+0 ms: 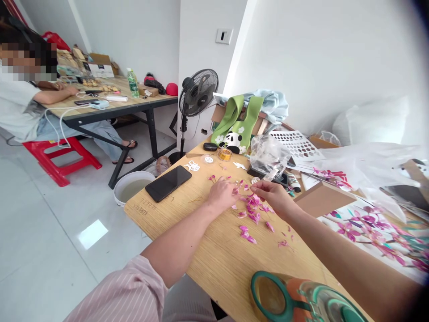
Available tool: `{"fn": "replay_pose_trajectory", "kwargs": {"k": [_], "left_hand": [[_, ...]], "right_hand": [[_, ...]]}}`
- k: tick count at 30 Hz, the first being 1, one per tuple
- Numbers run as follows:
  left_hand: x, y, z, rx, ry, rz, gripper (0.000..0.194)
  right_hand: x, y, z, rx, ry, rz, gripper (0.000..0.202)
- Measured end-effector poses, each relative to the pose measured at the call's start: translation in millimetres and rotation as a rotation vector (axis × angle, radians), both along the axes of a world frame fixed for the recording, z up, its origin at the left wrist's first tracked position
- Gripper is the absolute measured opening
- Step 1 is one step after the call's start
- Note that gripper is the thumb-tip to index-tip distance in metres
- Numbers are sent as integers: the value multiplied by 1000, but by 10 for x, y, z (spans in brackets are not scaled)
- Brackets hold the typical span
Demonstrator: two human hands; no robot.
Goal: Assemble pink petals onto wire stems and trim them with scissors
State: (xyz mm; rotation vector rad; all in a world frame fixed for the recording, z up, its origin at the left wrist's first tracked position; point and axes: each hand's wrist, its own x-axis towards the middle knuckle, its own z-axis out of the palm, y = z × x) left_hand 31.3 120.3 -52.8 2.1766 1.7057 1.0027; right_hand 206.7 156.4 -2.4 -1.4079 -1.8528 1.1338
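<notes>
Loose pink flower petals [254, 218] are strewn over the wooden table [208, 239], thickest between and just below my hands. My left hand [223, 196] rests low over the tabletop with its fingers curled together, a pink petal showing at the fingertips. Opposite it, my right hand [272, 196] has thumb and forefinger pinched together just above the petal pile. Whatever is in that pinch is too small to make out.
A black phone [168, 183] lies left of my hands. Near me stands a green-lidded bottle [321, 299]. Behind are an orange-filled jar [224, 154], a green panda bag [237, 125] and crumpled plastic [270, 154]. A white bucket [117, 195] and fan [198, 93] stand beyond; another person sits left.
</notes>
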Motion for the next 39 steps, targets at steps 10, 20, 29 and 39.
{"fn": "replay_pose_trajectory", "kwargs": {"k": [10,20,29,39], "left_hand": [[71,85,-65,-142,-548,-19,22],[66,135,-120,-241,-839,-22,19],[28,113,-21,-313,-1113,27,13],[-8,109,28,-334,-1168,99,11]], "right_hand": [[-61,-80,-32,-87,84,11,36],[-20,-75,-116,-98,93,-29,33],[53,-79,-122,-67,78,-48,27],[76,-110,-135,-74,75,-28,35]]}}
